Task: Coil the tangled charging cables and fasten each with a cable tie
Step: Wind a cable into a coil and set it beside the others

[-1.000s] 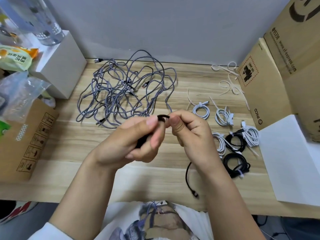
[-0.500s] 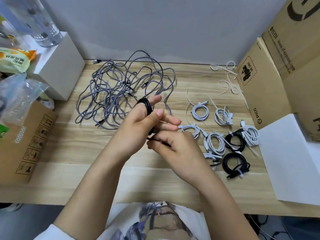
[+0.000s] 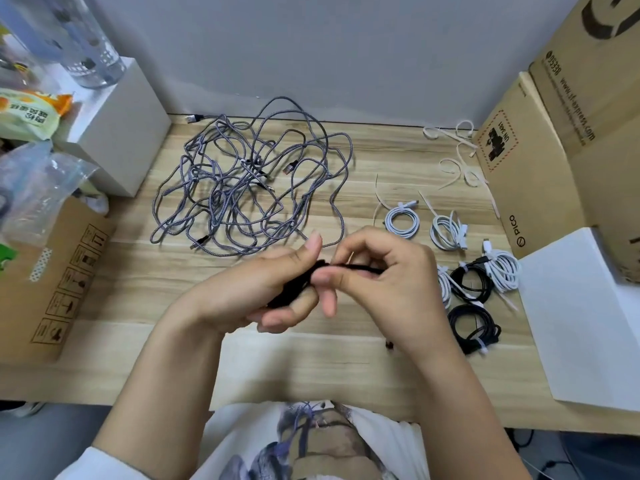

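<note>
Midway through: black cable [image 3: 294, 289] half-coiled, wound in curled left hand [image 3: 249, 292] fingers, loose strand pinched by right hand [image 3: 384, 275]. Right of fingers, several tied coils [image 3: 474, 327] done on table [image 3: 311, 368]. Beyond fingers, grey tangle [image 3: 249, 185] untouched; spare ties [image 3: 453, 161] waiting.

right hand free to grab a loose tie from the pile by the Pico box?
Probably not yet. The right hand pinches the black cable that the left hand grips. The loose ties lie uncovered on the table, beyond the coiled white cables.
</note>
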`<state>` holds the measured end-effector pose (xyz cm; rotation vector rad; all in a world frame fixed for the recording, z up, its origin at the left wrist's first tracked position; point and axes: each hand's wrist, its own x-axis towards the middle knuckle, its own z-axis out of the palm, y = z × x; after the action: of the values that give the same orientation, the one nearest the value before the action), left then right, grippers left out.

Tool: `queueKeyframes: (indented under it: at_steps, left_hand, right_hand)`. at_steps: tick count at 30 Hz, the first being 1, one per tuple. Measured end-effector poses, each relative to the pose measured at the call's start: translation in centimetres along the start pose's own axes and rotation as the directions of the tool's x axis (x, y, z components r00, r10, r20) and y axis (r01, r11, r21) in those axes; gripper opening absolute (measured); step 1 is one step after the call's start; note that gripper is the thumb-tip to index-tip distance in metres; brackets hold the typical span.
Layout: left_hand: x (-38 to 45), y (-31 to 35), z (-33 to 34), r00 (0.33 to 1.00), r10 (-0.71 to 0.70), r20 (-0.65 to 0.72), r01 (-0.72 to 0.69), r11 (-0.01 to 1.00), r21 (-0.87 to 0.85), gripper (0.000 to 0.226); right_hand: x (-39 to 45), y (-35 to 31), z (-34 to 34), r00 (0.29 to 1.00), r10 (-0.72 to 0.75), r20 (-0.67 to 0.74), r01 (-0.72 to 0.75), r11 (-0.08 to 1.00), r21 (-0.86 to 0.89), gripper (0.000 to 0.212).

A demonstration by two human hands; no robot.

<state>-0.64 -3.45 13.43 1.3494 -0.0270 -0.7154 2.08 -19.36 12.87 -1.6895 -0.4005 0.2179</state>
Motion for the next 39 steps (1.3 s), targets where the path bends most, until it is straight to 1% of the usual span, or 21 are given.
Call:
queueKeyframes:
  at_steps: [1, 3, 4, 5, 8, 11, 13, 15, 17, 19, 21, 23, 25, 27, 29, 31, 32, 34, 36, 37, 39]
  left_hand:
    - [-0.2, 0.1, -0.3, 0.994, 0.055, 0.099, -0.038, 0.985, -0.166, 0.056]
    - [-0.4, 0.3, -0.7, 0.923, 0.242, 0.299, -0.066, 0.865, -0.497, 0.042]
    - [-0.4, 0.5, -0.8, 0.877, 0.329, 0.351, -0.056, 0.795, -0.604, 0.038]
    - [-0.3, 0.7, -0.7, 0.850, 0.387, 0.358, -0.056, 0.742, -0.668, 0.036]
    - [0.1, 1.6, 0.0, 0.848, 0.471, 0.242, -0.145, 0.646, -0.749, 0.032]
    - [0.3, 2.3, 0.3, 0.860, 0.507, 0.067, -0.282, 0.580, -0.764, 0.033]
    - [0.7, 2.5, 0.8, 0.873, 0.469, -0.131, -0.431, 0.618, -0.658, 0.038]
    - [1.2, 2.2, 1.3, 0.841, 0.414, -0.348, -0.536, 0.718, -0.443, 0.042]
    - [1.7, 1.7, 1.6, 0.799, 0.386, -0.462, -0.546, 0.787, -0.288, 0.039]
    - [2.1, 1.3, 1.6, 0.788, 0.372, -0.491, -0.500, 0.852, -0.157, 0.032]
    - [2.1, 1.1, 1.5, 0.819, 0.340, -0.463, -0.403, 0.914, -0.043, 0.037]
    - [2.0, 0.9, 1.6, 0.868, 0.268, -0.417, -0.296, 0.955, -0.003, 0.034]
    - [1.8, 0.8, 2.0, 0.882, 0.210, -0.421, -0.192, 0.978, 0.086, 0.032]
    - [1.6, 0.4, 2.0, 0.865, 0.183, -0.467, -0.080, 0.970, 0.232, 0.044]
    - [1.3, 0.5, 2.2, 0.877, 0.174, -0.448, 0.001, 0.931, 0.364, 0.061]
    - [1.0, 0.7, 2.3, 0.917, 0.167, -0.363, 0.000, 0.909, 0.417, 0.065]
    - [0.9, 0.7, 2.3, 0.928, 0.165, -0.335, -0.010, 0.908, 0.419, 0.066]
    - [0.8, 0.7, 2.2, 0.941, 0.144, -0.305, -0.013, 0.919, 0.393, 0.062]
    - [0.6, 0.7, 2.0, 0.970, 0.107, -0.220, -0.013, 0.922, 0.388, 0.061]
    - [0.4, 0.8, 1.9, 0.984, 0.078, -0.161, -0.012, 0.925, 0.379, 0.058]
    - [-0.1, 1.3, 1.8, 0.999, 0.034, -0.036, -0.019, 0.934, 0.357, 0.053]
  right_hand:
    - [0.2, 0.1, -0.2, 0.999, -0.028, -0.029, 0.030, 0.997, 0.074, 0.015]
    - [0.5, 0.2, -0.6, 0.996, -0.059, -0.066, 0.068, 0.988, 0.137, 0.010]
    - [0.6, 0.2, -0.6, 0.996, -0.065, -0.057, 0.073, 0.987, 0.143, 0.010]
    - [0.6, 0.2, -0.6, 0.997, -0.067, -0.039, 0.072, 0.987, 0.142, 0.011]
    - [0.8, 0.2, -0.4, 0.998, -0.044, 0.038, 0.039, 0.993, 0.115, 0.017]
    - [0.6, 0.6, 0.0, 0.987, 0.060, 0.146, -0.058, 0.998, -0.021, 0.021]
    - [0.2, 0.8, 0.3, 0.970, 0.142, 0.197, -0.113, 0.982, -0.152, 0.020]
    - [0.0, 0.6, 0.6, 0.949, 0.199, 0.243, -0.102, 0.927, -0.360, 0.022]
    - [-0.2, 0.1, 0.5, 0.935, 0.204, 0.289, -0.007, 0.829, -0.559, 0.028]
    - [-0.4, -0.5, 0.4, 0.937, 0.160, 0.311, 0.072, 0.781, -0.620, 0.031]
    - [-0.6, -1.1, 0.3, 0.942, 0.117, 0.315, 0.116, 0.765, -0.633, 0.036]
    - [-0.7, -1.5, 0.3, 0.944, 0.085, 0.320, 0.151, 0.750, -0.644, 0.036]
    - [-0.7, -1.7, 0.0, 0.941, 0.048, 0.334, 0.181, 0.762, -0.622, 0.033]
    - [-0.8, -1.9, -0.4, 0.945, 0.012, 0.327, 0.194, 0.785, -0.589, 0.027]
    - [-0.7, -1.8, -0.7, 0.943, 0.003, 0.334, 0.172, 0.854, -0.492, 0.021]
    - [-0.6, -1.7, -1.0, 0.943, 0.033, 0.330, 0.085, 0.938, -0.335, 0.017]
    - [-0.4, -1.6, -1.1, 0.953, 0.067, 0.295, 0.014, 0.965, -0.262, 0.018]
    - [-0.2, -1.3, -1.5, 0.975, 0.136, 0.174, -0.107, 0.980, -0.169, 0.029]
    - [0.1, -0.9, -1.8, 0.975, 0.188, 0.123, -0.170, 0.976, -0.139, 0.047]
    - [0.3, -0.8, -1.9, 0.972, 0.191, 0.139, -0.172, 0.976, -0.134, 0.053]
    - [0.4, -0.7, -2.2, 0.961, 0.142, 0.239, -0.109, 0.983, -0.147, 0.058]
